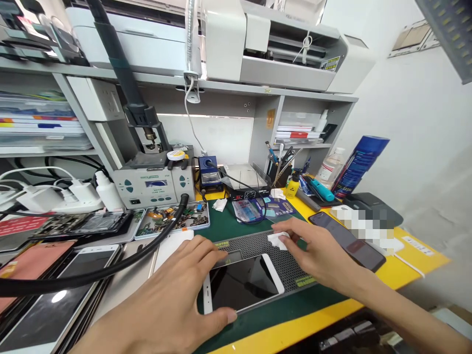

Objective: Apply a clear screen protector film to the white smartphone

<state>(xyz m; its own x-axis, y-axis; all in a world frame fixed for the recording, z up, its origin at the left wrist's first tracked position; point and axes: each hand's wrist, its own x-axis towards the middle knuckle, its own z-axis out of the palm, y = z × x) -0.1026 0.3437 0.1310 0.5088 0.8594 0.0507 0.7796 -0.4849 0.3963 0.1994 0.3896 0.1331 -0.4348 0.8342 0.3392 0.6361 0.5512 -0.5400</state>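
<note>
While the left hand point(177, 300) grips the white phone point(241, 285), the right hand point(317, 250) pinches a wipe point(277, 240).

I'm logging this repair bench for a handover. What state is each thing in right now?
white phone: flat on the mat, screen dark, face up
left hand: steadying the white phone at its edge
right hand: pinching a white wipe
dark phone: flat, screen off
parts tray: full of small components
soldering station: display state unclear

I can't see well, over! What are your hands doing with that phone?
Left hand steadies white phone. Right hand pinches white wipe. Black hose lies left, apart.
</note>
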